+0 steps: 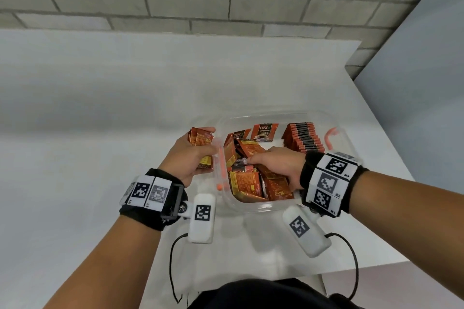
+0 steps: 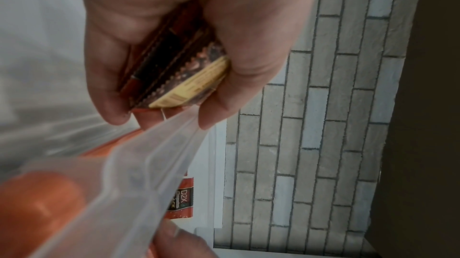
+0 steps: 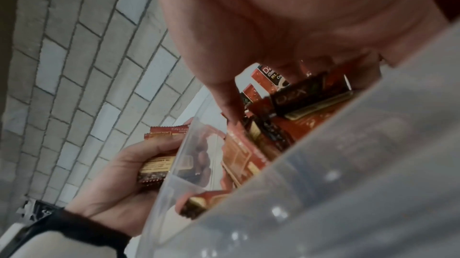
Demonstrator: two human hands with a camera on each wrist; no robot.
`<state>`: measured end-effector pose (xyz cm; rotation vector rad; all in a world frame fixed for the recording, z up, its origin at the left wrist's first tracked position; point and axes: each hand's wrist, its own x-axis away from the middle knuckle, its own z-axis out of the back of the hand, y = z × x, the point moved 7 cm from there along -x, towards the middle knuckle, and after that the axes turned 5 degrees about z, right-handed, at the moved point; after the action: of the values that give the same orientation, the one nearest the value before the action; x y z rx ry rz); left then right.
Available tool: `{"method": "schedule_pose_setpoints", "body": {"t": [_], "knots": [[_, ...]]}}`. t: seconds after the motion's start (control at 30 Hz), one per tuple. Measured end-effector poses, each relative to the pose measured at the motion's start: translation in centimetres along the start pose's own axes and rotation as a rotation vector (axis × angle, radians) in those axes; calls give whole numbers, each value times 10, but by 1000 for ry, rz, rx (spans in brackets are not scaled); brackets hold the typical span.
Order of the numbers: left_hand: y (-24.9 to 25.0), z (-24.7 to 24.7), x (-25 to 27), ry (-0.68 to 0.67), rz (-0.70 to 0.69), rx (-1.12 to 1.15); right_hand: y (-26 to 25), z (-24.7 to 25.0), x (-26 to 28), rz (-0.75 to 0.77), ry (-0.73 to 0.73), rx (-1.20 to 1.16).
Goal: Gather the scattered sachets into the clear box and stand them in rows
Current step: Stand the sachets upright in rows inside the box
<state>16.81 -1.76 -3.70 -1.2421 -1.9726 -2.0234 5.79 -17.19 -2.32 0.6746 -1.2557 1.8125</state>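
The clear box sits on the white table and holds a jumble of loose orange-brown sachets. A row of standing sachets fills its far right corner. My left hand is just outside the box's left wall and grips a stack of sachets. The left wrist view shows the stack pinched between thumb and fingers. My right hand reaches down into the loose pile, thumb tip touching sachets. Its fingers are buried, so any hold is hidden.
Orange latches hang on the box's left side and right side. The white table stretches left and back to a grey brick wall. The table's right edge lies close beside the box.
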Motion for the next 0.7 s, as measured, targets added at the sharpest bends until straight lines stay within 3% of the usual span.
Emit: {"method": "schedule_pose_setpoints", "body": {"t": [0.23, 0.47, 0.7], "knots": [[2, 3, -1, 5, 3, -22, 1, 12, 4, 13, 22, -59], [3, 3, -1, 10, 0, -50, 1, 26, 8, 148, 70, 208], [1, 5, -3, 25, 9, -45, 0, 21, 8, 161, -8, 225]]}}
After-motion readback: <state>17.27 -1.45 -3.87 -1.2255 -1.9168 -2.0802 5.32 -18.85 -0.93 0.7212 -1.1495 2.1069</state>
